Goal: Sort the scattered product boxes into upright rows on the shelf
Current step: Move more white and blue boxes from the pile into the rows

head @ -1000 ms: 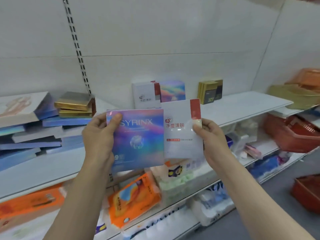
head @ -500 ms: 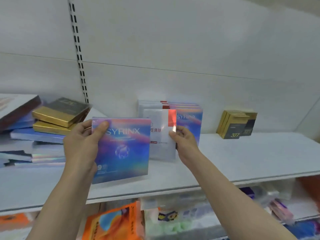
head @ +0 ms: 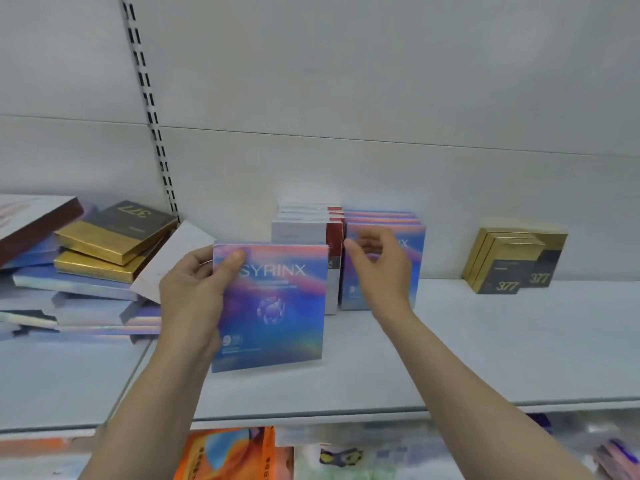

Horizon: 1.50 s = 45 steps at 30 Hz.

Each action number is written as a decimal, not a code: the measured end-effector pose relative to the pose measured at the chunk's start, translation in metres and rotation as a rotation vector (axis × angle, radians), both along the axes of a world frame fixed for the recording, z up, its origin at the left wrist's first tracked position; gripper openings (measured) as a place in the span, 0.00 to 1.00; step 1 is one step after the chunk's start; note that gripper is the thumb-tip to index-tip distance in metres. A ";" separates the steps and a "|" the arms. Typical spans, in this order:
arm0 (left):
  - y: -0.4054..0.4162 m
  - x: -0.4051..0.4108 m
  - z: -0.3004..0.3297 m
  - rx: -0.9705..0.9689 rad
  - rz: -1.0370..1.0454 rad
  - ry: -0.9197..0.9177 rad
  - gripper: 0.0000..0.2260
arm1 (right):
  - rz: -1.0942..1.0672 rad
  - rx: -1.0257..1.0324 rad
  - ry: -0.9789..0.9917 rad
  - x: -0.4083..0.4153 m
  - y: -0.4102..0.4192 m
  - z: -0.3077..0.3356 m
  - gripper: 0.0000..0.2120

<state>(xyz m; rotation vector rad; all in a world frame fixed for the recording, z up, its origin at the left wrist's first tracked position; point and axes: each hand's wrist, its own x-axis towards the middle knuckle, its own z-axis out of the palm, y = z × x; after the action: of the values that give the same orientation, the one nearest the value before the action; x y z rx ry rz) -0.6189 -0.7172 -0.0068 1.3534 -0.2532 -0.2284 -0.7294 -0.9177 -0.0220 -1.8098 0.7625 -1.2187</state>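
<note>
My left hand [head: 194, 296] grips an iridescent blue SYRINX box [head: 273, 306] by its left edge and holds it upright above the white shelf [head: 502, 348]. Behind it stands an upright row of white boxes with a red stripe [head: 304, 226]. Just right of that is an upright row of iridescent blue boxes [head: 381, 220]. My right hand [head: 381, 271] hovers in front of the blue row, fingers loosely spread and holding nothing. A row of gold and black "377" boxes [head: 512, 261] stands upright at the right.
At the left lies a jumbled pile of flat boxes: gold ones [head: 110, 244], pale blue ones [head: 79, 289], a white one leaning [head: 173, 258] and a dark-edged one [head: 34, 220]. A slotted upright rail [head: 149, 105] runs up the back wall. Orange packages [head: 228, 455] fill the lower shelf.
My right hand has set the white red-striped box into its row and let go, then shifted right before the blue row. The SYRINX box stays in my left hand.
</note>
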 end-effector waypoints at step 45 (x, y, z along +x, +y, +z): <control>-0.238 -0.061 -0.024 0.952 0.032 -1.297 0.41 | 0.416 -0.460 0.662 -0.086 -0.268 0.054 0.14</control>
<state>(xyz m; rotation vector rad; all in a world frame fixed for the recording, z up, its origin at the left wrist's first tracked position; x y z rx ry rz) -0.6798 -0.9551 -0.0310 2.2971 -1.3203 0.6999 -0.8150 -1.1856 0.0315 -2.6462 0.4153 -0.5319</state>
